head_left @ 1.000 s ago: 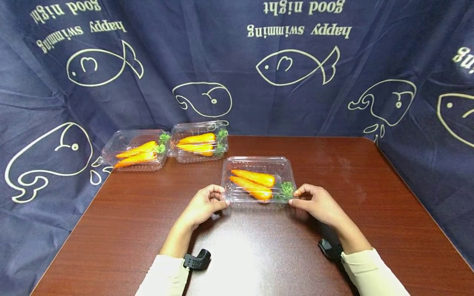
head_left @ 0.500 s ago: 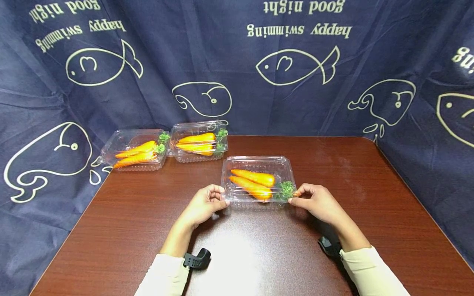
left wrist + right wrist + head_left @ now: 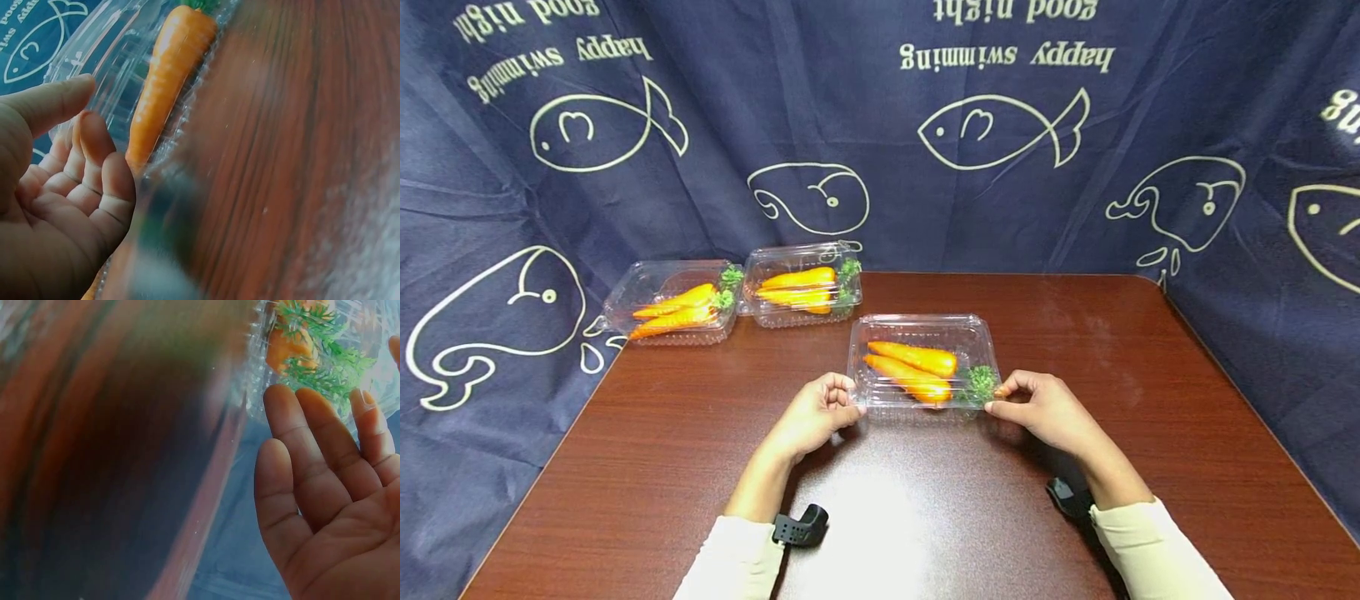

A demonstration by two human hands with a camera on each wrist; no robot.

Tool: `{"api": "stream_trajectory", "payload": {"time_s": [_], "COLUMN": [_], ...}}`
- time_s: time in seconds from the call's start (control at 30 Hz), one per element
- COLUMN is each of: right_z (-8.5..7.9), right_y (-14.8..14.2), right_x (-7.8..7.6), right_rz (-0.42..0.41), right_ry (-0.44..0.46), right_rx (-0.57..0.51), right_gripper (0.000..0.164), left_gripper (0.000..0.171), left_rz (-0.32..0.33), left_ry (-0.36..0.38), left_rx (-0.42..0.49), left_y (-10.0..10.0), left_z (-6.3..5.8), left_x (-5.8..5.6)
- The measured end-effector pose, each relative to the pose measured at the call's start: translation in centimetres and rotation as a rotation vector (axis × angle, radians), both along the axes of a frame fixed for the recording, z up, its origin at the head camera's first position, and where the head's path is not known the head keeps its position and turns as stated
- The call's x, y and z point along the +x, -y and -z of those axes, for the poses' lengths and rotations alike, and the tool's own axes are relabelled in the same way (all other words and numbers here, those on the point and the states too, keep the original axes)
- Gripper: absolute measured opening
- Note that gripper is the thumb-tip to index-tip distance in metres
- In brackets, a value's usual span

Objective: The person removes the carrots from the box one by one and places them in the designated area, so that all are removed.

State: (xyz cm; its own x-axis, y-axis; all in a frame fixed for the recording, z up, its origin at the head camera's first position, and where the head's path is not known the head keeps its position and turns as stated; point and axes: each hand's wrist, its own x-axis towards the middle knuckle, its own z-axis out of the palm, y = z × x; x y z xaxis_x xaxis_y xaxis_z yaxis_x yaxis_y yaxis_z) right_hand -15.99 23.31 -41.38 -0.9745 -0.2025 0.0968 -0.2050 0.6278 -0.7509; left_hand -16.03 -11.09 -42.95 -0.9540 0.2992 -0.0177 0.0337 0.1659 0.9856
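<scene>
A clear plastic clamshell box (image 3: pixel 917 320) sits on the table, its lid down, with two orange carrots (image 3: pixel 913 358) and green carrot tops (image 3: pixel 981 383) inside. At its near left corner my left hand (image 3: pixel 811 419) pinches the rim between thumb and fingers. My right hand (image 3: pixel 1051 417) pinches the near right corner likewise. In the left wrist view, the thumb and index finger meet at the edge of the box (image 3: pixel 119 50), beside a carrot (image 3: pixel 165 81). The right wrist view has the right hand's fingers (image 3: pixel 315 462) beside the leafy tops (image 3: pixel 331 359); its thumb is mostly out of frame.
Two similar clear boxes of carrots stand at the back left, the left box (image 3: pixel 643 279) beside the right box (image 3: pixel 775 257). The brown wooden table (image 3: pixel 1112 358) ends at a dark blue curtain (image 3: pixel 880 117) printed with fish and whales. Light glares on the table's near part.
</scene>
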Motion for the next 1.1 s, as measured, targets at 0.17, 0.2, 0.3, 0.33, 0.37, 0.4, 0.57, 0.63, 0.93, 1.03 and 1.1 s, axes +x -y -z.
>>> {"api": "stream_trajectory", "payload": {"time_s": [0.17,0.2,0.3,0.33,0.37,0.4,0.57,0.63,0.93,1.03,1.1], "right_z": [0.0,0.0,0.0,0.0,-0.1,-0.1,0.0,0.0,-0.4,-0.4,-0.3], "right_y": [-0.1,-0.1,-0.1,-0.1,-0.1,-0.1,0.1,0.3,0.8,0.8,0.7], "right_x": [0.0,0.0,0.1,0.1,0.2,0.2,0.4,0.5,0.5,0.5,0.4], "right_rz": [-0.005,-0.007,-0.013,-0.015,-0.023,-0.030,-0.062,-0.055,-0.021,-0.018,-0.019], "right_ry": [-0.014,-0.017,-0.022,-0.023,-0.026,-0.030,-0.079,-0.104,-0.158,-0.154,-0.148], "right_rx": [0.021,0.026,0.037,0.040,0.038,0.038,0.048,0.073,0.134,0.137,0.134], "right_gripper": [0.017,0.017,0.018,0.019,0.020,0.020,0.022,0.023,0.023,0.022,0.022], "left_gripper": [0.035,0.035,0.037,0.037,0.037,0.037,0.035,0.034,0.031,0.031,0.031], "left_rz": [-0.051,-0.065,-0.106,-0.119,-0.127,-0.132,-0.161,-0.168,-0.154,-0.139,-0.135], "left_ry": [0.007,0.019,0.059,0.067,0.070,0.067,0.013,0.004,0.066,0.083,0.089], "left_rx": [0.010,0.011,0.019,0.019,0.016,0.011,-0.016,-0.008,0.107,0.103,0.090], "left_y": [-0.7,-0.9,-1.4,-1.5,-1.6,-1.7,-1.9,-2.0,-2.1,-1.9,-1.8], "left_z": [0.1,0.1,0.1,0.1,0.2,0.2,0.5,0.5,0.6,0.6,0.6], "left_x": [0.0,0.0,-0.1,-0.1,0.0,0.1,0.4,0.4,0.2,0.1,0.0]}}
